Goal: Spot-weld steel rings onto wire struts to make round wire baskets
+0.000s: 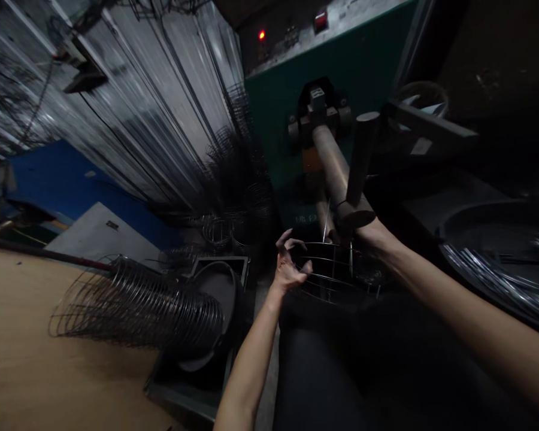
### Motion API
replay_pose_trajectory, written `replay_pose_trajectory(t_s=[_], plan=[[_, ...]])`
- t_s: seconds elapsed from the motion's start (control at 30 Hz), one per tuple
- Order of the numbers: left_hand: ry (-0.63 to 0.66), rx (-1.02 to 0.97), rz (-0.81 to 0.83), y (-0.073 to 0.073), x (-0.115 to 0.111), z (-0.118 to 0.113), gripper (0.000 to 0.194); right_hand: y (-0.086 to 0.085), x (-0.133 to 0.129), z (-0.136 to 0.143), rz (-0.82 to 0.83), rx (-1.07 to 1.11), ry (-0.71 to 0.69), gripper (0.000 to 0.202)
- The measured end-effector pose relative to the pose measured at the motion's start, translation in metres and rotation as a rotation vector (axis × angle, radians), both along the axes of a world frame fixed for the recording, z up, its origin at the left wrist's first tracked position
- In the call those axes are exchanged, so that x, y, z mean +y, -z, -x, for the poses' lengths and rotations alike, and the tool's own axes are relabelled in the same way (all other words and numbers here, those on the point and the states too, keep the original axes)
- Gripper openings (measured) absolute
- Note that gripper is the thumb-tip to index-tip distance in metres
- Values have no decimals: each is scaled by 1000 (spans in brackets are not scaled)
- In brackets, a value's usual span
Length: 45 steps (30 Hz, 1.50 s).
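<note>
A round wire frame (327,258) hangs below the thick metal cylinder of a green machine (278,102). My left hand (293,263) is at the left side of this frame, its fingers spread and curved beside the thin wires; whether they touch is unclear. On the right, my right hand (368,230) is mostly hidden behind the end of the metal cylinder (336,167), so its fingers do not show. An upright rod (363,155) stands at the cylinder's near end.
A stack of wire rings (161,305) lies at the left beside a dark round plate (213,293). Bundled metal wires (498,281) sit at the right. A red light (262,35) glows on the machine. Corrugated metal sheeting (161,78) stands behind.
</note>
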State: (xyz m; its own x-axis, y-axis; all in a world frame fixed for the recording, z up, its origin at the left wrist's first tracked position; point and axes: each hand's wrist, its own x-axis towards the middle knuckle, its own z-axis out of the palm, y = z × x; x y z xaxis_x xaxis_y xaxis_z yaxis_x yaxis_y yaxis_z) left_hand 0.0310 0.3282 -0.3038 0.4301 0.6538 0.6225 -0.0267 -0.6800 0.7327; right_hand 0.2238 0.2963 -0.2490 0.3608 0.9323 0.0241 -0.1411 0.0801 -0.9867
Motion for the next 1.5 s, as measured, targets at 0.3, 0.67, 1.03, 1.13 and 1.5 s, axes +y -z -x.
replay_pose_trajectory(t_s=[0.3, 0.67, 1.03, 1.13, 1.5], plan=[[66, 50, 39, 7, 14, -3, 77, -35, -8, 1, 123, 113, 11, 19], [255, 437, -329, 21, -74, 9, 75, -36, -86, -28, 371, -397, 81, 25], [188, 167, 225, -36, -118, 30, 60, -16, -222, -65, 23, -1253, -221, 44], [475, 99, 640, -40, -144, 22, 42, 1, -183, -66, 83, -1188, -221, 40], [405, -76, 1013, -72, -166, -29, 45, 19, -65, 1, 21, -1255, -206, 37]])
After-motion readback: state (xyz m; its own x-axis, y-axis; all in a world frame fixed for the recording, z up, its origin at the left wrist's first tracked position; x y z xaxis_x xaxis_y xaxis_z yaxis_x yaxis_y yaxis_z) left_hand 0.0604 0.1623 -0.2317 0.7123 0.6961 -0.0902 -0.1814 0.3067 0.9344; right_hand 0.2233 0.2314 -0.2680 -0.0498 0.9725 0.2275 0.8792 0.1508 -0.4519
